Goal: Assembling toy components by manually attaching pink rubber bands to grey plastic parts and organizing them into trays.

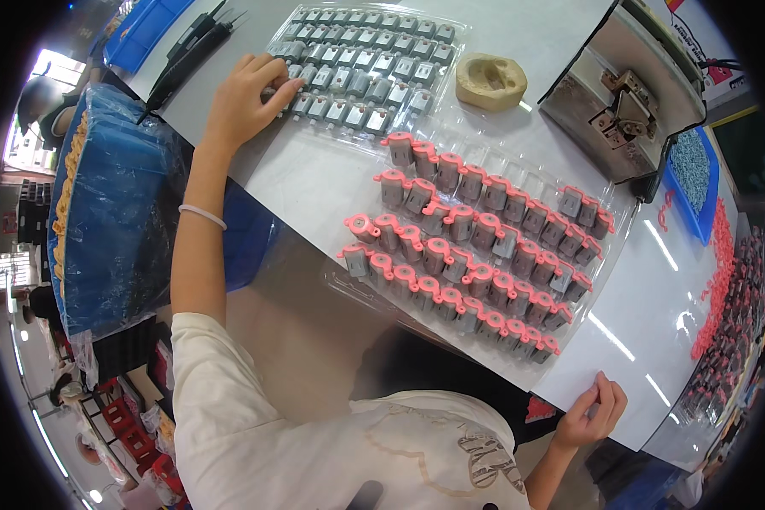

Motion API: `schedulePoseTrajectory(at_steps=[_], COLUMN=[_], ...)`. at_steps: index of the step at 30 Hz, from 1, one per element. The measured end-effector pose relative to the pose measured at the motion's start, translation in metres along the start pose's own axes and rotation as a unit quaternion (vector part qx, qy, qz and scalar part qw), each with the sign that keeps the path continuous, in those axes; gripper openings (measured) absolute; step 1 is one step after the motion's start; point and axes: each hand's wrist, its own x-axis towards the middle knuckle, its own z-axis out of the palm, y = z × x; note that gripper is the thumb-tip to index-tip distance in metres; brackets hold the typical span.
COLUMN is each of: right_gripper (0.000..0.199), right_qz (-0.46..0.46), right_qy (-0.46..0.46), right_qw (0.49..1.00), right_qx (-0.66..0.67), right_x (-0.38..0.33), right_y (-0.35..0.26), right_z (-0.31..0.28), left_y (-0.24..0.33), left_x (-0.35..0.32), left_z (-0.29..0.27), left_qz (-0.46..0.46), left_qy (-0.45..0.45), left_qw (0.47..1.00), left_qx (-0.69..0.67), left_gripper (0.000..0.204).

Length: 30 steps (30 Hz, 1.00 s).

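A pale, glossy worktop [306,191] runs beneath both trays, its near edge slanting down toward the right grip [593,410]. Beyond the left grip [251,95] lie black pen-shaped tools [191,59]; left of it stands a large container lined with blue plastic [123,212], with a grey floor [285,340] below. Far ahead of the right grip stand a metal fixture [620,110] and a blue bin of teal pieces [693,174], with loose pink parts [716,276] heaped nearer.

The small grey motors [340,81] are boxy with rounded edges, many showing a pale face, set in rows in a clear plastic tray [457,42]. Between the two grips, a second clear tray [531,178] holds pink-capped motors [450,174], some cells bare.

The grey motors lie just right of the left grip, which reaches over their tray's left edge — its fingers bent, though I cannot tell whether they pinch a motor. The right grip hangs loosely curled by the worktop's near edge, nothing visible in it — whether its fingertips meet is unclear.
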Motion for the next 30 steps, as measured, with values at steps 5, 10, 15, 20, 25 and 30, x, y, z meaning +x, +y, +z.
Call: schedulePoseTrajectory(at_steps=[5,10,15,20,25,30], right_gripper=[0.023,0.023,0.023,0.023,0.023,0.023], right_qz=[0.009,0.009,0.016,0.009,0.007,0.013], right_qy=[-0.005,-0.004,-0.006,0.003,0.001,0.0], right_qw=[1.0,1.0,1.0,1.0,1.0,1.0], right_qx=[-0.001,-0.004,-0.003,0.006,0.011,0.009], right_x=[0.0,0.0,0.001,0.0,0.001,0.001], right_y=[-0.001,-0.002,-0.003,-0.002,-0.001,0.0], right_z=[-0.001,0.0,0.0,0.001,0.001,0.003], left_y=[-0.006,-0.006,-0.009,-0.006,0.0,0.019], left_x=[-0.003,-0.006,-0.004,-0.003,-0.007,-0.028], left_z=[-0.001,0.002,0.0,-0.003,-0.005,0.003], left_qz=[0.025,0.0,-0.067,-0.058,-0.013,0.017], left_qy=[0.006,0.032,0.022,-0.006,0.012,0.092], left_qw=[0.998,0.993,0.985,0.99,0.998,0.996], left_qx=[-0.061,-0.111,-0.158,-0.126,-0.054,0.009], left_gripper=[0.024,0.025,0.028,0.028,0.026,0.023])
